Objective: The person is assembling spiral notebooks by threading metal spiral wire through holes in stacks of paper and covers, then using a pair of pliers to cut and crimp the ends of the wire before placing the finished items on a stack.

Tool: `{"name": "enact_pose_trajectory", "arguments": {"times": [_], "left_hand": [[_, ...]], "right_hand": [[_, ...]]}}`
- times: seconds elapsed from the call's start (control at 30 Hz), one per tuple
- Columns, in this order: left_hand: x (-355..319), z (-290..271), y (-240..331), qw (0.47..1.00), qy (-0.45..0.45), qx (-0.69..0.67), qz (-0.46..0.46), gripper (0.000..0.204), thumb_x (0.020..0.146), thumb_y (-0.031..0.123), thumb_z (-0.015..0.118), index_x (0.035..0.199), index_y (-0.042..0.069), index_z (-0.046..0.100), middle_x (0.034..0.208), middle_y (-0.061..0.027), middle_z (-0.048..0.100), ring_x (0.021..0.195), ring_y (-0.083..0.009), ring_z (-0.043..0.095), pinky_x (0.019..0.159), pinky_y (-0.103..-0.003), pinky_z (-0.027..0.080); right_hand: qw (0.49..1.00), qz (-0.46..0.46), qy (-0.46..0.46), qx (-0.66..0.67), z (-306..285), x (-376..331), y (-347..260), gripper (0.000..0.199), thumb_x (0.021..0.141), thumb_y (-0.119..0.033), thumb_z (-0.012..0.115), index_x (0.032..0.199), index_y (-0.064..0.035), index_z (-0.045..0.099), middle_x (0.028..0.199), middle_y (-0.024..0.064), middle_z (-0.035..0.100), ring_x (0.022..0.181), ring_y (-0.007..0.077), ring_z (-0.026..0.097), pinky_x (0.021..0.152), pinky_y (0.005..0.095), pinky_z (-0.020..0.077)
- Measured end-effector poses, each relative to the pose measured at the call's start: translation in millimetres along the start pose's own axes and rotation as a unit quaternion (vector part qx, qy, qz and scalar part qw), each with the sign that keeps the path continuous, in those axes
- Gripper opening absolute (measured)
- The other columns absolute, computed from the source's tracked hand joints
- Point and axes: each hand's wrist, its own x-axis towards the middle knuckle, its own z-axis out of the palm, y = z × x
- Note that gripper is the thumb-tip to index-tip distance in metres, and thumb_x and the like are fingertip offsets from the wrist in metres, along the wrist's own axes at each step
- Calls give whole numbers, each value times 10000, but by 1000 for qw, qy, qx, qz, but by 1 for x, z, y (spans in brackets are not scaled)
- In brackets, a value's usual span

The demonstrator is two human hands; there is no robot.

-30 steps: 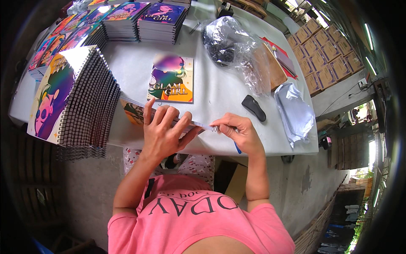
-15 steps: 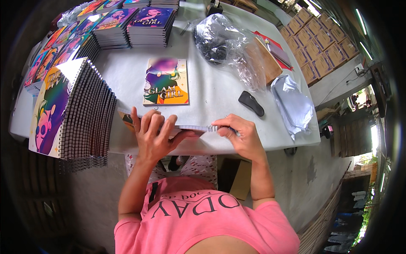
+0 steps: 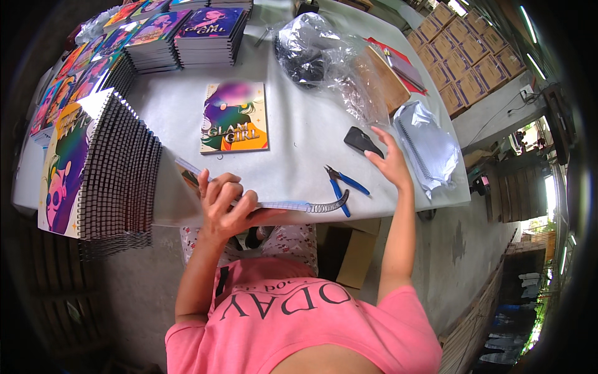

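Observation:
My left hand (image 3: pixel 225 202) is closed around a notebook (image 3: pixel 274 205) held edge-on near the table's front edge. From the notebook's right end a loose dark spiral coil (image 3: pixel 330 206) sticks out and curls upward. Beside the coil lie blue-handled cutting pliers (image 3: pixel 339 187), with their jaws pointing away from me. My right hand (image 3: pixel 392 163) has its fingers spread at the right end of a black hand-sized object (image 3: pixel 361 141), whose kind I cannot make out. Its thumb overlaps that end; contact is unclear. Farther back, a colourful notebook (image 3: pixel 233 118) lies flat.
A tall stack of spiral notebooks (image 3: pixel 118 168) stands at left, with more notebook piles (image 3: pixel 208 37) behind. Crumpled clear plastic (image 3: pixel 330 68) lies at the back middle. A notebook in white wrapping (image 3: pixel 427 149) rests at right, near a brown board (image 3: pixel 389 81). Cartons (image 3: pixel 467 56) are stacked beyond.
My right hand has left the coil end and moved right and away to the black object. The pliers now show on the table. My left hand still holds the notebook.

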Motion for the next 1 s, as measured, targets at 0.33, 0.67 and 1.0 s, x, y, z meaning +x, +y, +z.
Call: {"name": "enact_pose_trajectory", "arguments": {"times": [0.33,0.67,1.0], "left_hand": [[8,-6,25,993,-37,-16,-110,511,579,556,767,754,101,612,780,-61,446,1216,-338,431,1078,-529,90],[18,-3,28,989,-42,-44,-135,545,537,523,806,646,74,518,737,-80,442,1192,-374,443,1046,-555,177],[21,-8,25,986,-66,-71,-135,612,579,484,786,996,86,578,879,-93,514,1179,-318,463,1049,-526,192]], "right_hand": [[830,-87,-35,549,40,-21,-49,340,789,-157,600,1095,-10,618,1061,204,606,975,335,584,920,426,427],[773,-275,-195,538,67,-19,-111,101,752,-11,634,824,-14,706,840,155,676,802,234,645,793,334,493],[882,-255,-147,368,63,-5,-117,267,676,69,615,898,-41,717,929,131,685,874,232,656,773,312,510]]}}
